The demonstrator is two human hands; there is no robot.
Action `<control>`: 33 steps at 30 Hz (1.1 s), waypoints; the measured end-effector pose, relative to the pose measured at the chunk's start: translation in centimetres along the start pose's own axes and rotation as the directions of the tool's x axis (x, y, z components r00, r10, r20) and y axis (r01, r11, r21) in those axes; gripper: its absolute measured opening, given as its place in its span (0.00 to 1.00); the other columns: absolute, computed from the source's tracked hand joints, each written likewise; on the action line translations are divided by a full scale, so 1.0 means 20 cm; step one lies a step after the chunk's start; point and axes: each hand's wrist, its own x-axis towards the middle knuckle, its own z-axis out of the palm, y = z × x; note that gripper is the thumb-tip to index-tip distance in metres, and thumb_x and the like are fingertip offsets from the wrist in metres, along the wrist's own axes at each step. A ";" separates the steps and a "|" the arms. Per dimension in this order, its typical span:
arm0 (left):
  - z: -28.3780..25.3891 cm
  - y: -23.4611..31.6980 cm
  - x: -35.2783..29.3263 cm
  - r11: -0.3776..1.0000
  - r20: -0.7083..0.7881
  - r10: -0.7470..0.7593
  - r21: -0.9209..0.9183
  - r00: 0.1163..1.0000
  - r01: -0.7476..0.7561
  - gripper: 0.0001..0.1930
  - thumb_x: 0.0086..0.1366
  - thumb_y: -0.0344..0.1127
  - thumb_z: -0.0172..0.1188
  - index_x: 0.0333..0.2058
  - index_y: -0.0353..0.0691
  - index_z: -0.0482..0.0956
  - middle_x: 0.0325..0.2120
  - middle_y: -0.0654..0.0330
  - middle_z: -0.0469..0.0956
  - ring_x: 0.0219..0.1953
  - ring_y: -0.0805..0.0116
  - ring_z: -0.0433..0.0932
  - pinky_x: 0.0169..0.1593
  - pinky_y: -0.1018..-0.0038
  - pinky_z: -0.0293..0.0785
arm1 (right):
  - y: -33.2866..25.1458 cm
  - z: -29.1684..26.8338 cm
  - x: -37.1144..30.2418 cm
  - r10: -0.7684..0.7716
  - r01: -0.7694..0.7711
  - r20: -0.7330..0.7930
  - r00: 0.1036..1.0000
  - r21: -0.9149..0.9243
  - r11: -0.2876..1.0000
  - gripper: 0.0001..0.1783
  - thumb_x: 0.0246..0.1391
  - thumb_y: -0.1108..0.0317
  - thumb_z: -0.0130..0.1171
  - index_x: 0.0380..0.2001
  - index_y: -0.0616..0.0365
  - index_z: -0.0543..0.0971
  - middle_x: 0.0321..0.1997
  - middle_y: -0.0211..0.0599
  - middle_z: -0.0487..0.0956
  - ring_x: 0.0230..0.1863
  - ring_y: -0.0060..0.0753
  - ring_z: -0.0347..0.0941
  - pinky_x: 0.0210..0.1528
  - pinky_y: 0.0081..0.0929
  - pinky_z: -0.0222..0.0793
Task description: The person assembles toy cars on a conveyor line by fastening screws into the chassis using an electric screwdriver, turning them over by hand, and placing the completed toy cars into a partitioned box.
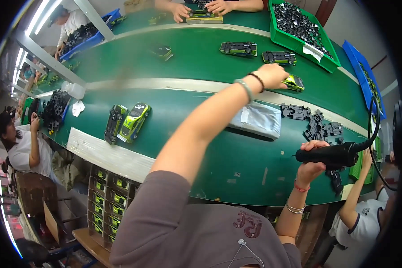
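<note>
My left hand (pixel 272 75) reaches across to the far green strip, its fingers closed on a lime-green toy car (pixel 295 83) that sits wheels down. Just beyond it, two more toy cars lie with their black undersides up, one upturned car (pixel 279 57) near the hand and another upturned car (pixel 239 48) further left. In my right hand (pixel 311 169) is a black electric screwdriver (pixel 327 155), held sideways over the near bench with its cord rising at the right. Black plastic car chassis (pixel 319 127) lie loosely piled behind it. A silvery wrapped block (pixel 257 119) rests below my left wrist.
Two toy cars lie at the left: a green car (pixel 136 121) and an upturned car (pixel 114 124). A green bin (pixel 335 65) of small black parts stands far right, beside a blue tray (pixel 361 78). A pale rail (pixel 165 84) divides the surfaces. Other people work around.
</note>
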 end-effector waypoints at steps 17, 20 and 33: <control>-1.12 0.32 -2.32 0.570 -0.326 -0.741 0.156 0.586 0.807 0.25 0.43 0.34 0.69 0.38 0.36 0.66 0.27 0.49 0.74 0.32 0.53 0.76 0.34 0.68 0.71 | 0.02 -0.13 0.03 -0.050 0.066 0.067 0.996 -0.246 0.967 0.48 0.46 0.28 0.38 0.38 0.75 0.65 0.30 0.50 0.73 0.34 0.42 0.71 0.46 0.36 0.68; -0.89 0.81 -2.94 0.291 -0.412 -0.909 -0.525 0.061 0.800 0.21 0.51 0.33 0.66 0.42 0.37 0.67 0.29 0.62 0.74 0.31 0.76 0.73 0.33 0.80 0.70 | 0.01 -0.09 0.02 -0.028 0.056 0.101 0.995 -0.291 0.955 0.49 0.47 0.28 0.36 0.39 0.76 0.65 0.31 0.50 0.74 0.35 0.43 0.72 0.45 0.35 0.69; 0.28 1.62 -3.41 -0.718 0.361 -0.572 -0.655 -0.736 0.237 0.29 0.47 0.50 0.67 0.40 0.36 0.66 0.29 0.54 0.74 0.26 0.68 0.76 0.23 0.72 0.74 | -0.02 -0.05 0.03 -0.012 0.027 0.048 0.999 -0.321 0.947 0.52 0.43 0.25 0.37 0.36 0.78 0.64 0.31 0.55 0.76 0.35 0.44 0.74 0.43 0.33 0.72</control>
